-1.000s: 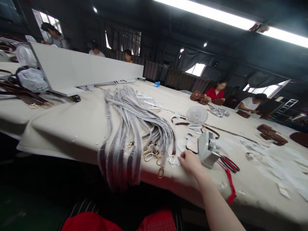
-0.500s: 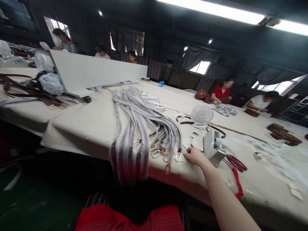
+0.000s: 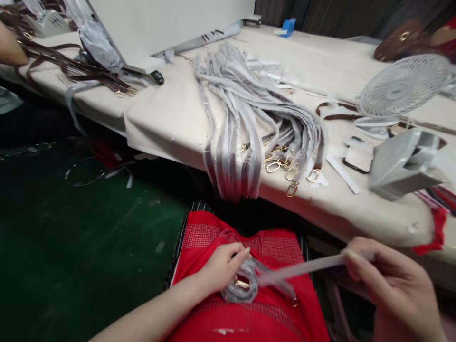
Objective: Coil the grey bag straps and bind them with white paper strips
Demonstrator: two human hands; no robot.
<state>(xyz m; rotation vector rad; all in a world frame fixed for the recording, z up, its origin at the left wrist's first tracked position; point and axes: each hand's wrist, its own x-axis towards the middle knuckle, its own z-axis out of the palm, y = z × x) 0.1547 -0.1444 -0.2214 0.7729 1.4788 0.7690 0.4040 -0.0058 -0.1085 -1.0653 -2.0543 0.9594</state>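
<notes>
On my lap, my left hand (image 3: 223, 266) is closed around a rolled-up strap (image 3: 239, 297) in grey-looking clear wrap, with a gold buckle showing inside the roll. A loose end of the strap trails to the right and ends in gold hardware. My right hand (image 3: 392, 282) pinches one end of a narrow whitish strip (image 3: 306, 269). This strip stretches left to the roll, and its far end is blurred there. Under the roll lies a red apron (image 3: 281, 247).
Several wrapped straps (image 3: 235, 118) with gold clasps hang over the table's edge. To their right are a phone (image 3: 358, 154), a grey tape dispenser (image 3: 406, 164) and a white fan (image 3: 402, 88). Brown straps (image 3: 74, 66) lie at left beside another person's arm (image 3: 10, 45).
My view has swung down and left. My right hand has come off the table beside the dispenser and now holds the strip near my lap. My left hand and the rolled strap have come into view.
</notes>
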